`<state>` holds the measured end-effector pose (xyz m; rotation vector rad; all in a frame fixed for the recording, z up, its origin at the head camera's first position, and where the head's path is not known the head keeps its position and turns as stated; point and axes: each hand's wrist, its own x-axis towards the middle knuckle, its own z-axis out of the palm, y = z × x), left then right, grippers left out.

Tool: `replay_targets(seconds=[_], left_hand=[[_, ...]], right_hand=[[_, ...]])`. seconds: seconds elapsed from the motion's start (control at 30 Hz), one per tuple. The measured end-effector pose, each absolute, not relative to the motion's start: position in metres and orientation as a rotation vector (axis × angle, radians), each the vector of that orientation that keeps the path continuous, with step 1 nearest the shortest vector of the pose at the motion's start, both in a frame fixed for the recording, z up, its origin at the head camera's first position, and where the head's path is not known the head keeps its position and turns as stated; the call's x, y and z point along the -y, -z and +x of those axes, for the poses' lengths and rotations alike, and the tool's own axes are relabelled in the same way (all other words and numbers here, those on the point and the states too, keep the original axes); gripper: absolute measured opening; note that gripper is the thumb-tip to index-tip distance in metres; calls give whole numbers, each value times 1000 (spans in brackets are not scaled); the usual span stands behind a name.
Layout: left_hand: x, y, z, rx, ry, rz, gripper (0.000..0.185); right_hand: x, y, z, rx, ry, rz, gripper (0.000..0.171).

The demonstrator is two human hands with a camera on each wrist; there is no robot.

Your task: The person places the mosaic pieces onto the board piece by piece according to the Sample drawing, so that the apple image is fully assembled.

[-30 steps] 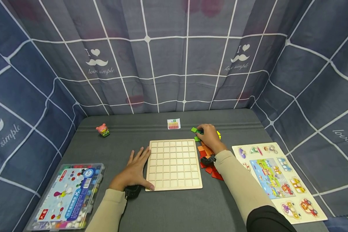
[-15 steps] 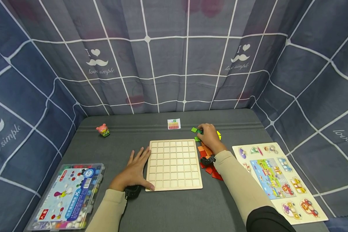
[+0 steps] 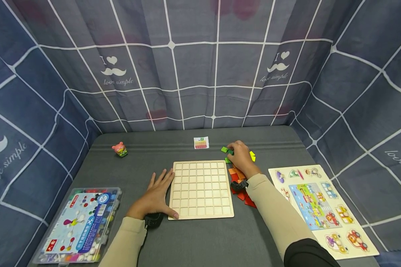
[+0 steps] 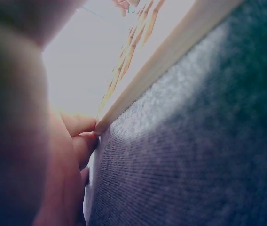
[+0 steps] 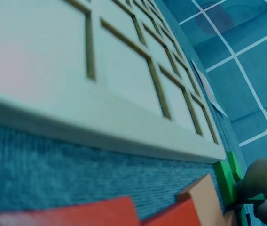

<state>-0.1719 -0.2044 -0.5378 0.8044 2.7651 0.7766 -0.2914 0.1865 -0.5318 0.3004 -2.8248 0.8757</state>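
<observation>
grey felt covers the table [image 3: 194,237], with a blue checked cloth [image 3: 187,74] hung round three sides. the wooden grid board [image 3: 201,190] lies flat near the middle, all its cells bare. the left hand [image 3: 153,198] rests flat on the felt just left of the board, fingers straight and spread, the thumb laid against the board's near left corner; it holds nothing (the left wrist view shows fingertips [image 4: 79,125] touching the board's edge). the right hand [image 3: 242,157] is curled over the far end of a heap of coloured tiles [image 3: 240,181] just right of the board, its fingers [image 5: 260,188] on a green tile [image 5: 227,181]; whether it has pinched it i cannot tell. a small card [image 3: 201,142] lies beyond the board, a pink toy [image 3: 119,149] far left, a clear plastic box [image 3: 77,226] near left, and a picture puzzle [image 3: 320,207] to the right.
</observation>
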Motion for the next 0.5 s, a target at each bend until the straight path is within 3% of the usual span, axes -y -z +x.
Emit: replay_targets(seconds=[0.5], left_hand=[[205,539,-172,-2762,-785,801,165]], right_hand=[[-184,527,-287,2774,-1041,251,17]])
